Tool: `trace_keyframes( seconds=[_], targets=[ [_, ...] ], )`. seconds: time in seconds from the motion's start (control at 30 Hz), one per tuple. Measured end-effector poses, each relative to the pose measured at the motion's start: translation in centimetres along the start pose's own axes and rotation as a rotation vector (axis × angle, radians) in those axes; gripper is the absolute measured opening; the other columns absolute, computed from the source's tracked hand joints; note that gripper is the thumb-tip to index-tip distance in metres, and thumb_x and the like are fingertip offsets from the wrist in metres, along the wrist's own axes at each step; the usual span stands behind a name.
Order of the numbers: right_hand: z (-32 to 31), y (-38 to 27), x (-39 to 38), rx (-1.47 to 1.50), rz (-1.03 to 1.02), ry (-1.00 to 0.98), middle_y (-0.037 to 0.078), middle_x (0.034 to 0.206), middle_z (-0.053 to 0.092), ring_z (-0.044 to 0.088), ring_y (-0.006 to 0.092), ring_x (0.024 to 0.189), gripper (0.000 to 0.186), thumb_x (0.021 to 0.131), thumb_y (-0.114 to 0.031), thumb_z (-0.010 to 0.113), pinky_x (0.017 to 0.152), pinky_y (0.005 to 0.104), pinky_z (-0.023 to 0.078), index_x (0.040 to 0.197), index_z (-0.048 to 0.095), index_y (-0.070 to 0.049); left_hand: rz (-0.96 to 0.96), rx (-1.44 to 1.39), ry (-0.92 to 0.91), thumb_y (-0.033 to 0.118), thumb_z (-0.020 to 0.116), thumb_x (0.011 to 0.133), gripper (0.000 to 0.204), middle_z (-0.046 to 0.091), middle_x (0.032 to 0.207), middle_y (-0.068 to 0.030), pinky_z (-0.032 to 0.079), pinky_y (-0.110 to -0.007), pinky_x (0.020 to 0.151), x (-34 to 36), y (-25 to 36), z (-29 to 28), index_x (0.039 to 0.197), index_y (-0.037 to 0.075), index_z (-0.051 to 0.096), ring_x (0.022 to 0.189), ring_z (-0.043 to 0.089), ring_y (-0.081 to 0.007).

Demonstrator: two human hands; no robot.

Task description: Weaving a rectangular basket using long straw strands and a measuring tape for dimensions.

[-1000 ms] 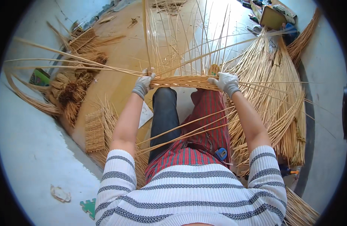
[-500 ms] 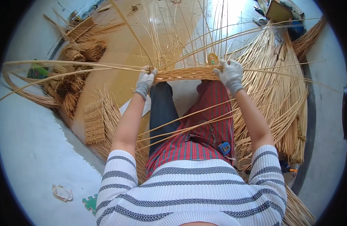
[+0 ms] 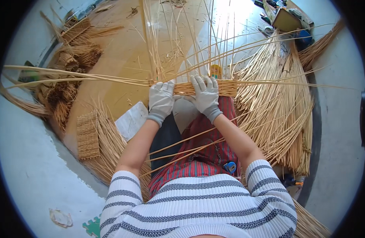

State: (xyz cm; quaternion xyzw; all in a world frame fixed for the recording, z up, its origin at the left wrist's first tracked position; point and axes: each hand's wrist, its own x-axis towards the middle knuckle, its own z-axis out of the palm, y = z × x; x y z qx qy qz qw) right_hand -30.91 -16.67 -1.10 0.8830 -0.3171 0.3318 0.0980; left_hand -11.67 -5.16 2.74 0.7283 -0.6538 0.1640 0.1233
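A flat woven wicker panel (image 3: 227, 88) lies across in front of my knees, with long loose rods sticking up and out to both sides. My left hand (image 3: 161, 100), in a pale glove with a grey cuff, grips its left end, fingers folded over the far edge. Near the panel's middle my right hand (image 3: 206, 94), gloved alike, clasps it from above with the thumb toward the left hand. Several rods (image 3: 79, 77) stretch far left from the panel, and others run to the right. A yellow round object (image 3: 216, 70) shows just beyond the weave.
A big sheaf of pale rods (image 3: 283, 115) lies to the right. Bundled wicker (image 3: 63, 93) and a small woven mat (image 3: 87, 137) are at the left, near a white sheet (image 3: 132, 120). Loose rods cross my lap above a blue tape measure (image 3: 230, 167).
My right hand has moved left from the panel's right end to near its middle. My left hand has turned palm down over the left end, and the panel sits slightly lower.
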Motion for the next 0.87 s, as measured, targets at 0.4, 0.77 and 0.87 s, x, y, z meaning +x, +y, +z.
trace_keyframes(
  seconds=[0.4,0.77,0.87],
  targets=[
    [0.8,-1.3,1.1,-0.066,0.031,-0.026,0.006,0.135,0.062,0.054,0.0356,0.128,0.089,0.074,-0.063,0.082,0.122,0.0604,0.032,0.146,0.061,-0.016,-0.027,0.011,0.165,0.050,0.071,0.091,0.066,0.069,0.128,-0.0106,0.043,-0.052,0.104,-0.4,-0.3,2.7,0.141,0.008,0.065,0.117,0.059,-0.0338],
    [-0.6,-1.2,2.0,0.096,0.021,-0.122,0.008,0.126,0.064,0.057,0.0329,0.126,0.079,0.074,-0.046,0.088,0.116,0.0525,0.039,0.142,0.061,-0.016,-0.047,-0.202,0.150,0.049,0.083,0.080,0.069,0.069,0.129,-0.0088,0.042,-0.052,0.108,-0.7,-1.7,2.5,0.137,0.011,0.069,0.123,0.060,-0.0321],
    [-2.7,0.8,1.4,0.187,0.041,-0.198,0.013,0.155,0.053,0.047,0.0322,0.146,0.093,0.074,-0.045,0.091,0.125,0.0543,0.033,0.156,0.055,-0.022,-0.029,-0.155,0.085,0.048,0.086,0.078,0.075,0.069,0.136,-0.0081,0.040,-0.054,0.112,-2.3,-4.6,1.9,0.145,0.020,0.067,0.126,0.060,-0.0319]
  ],
)
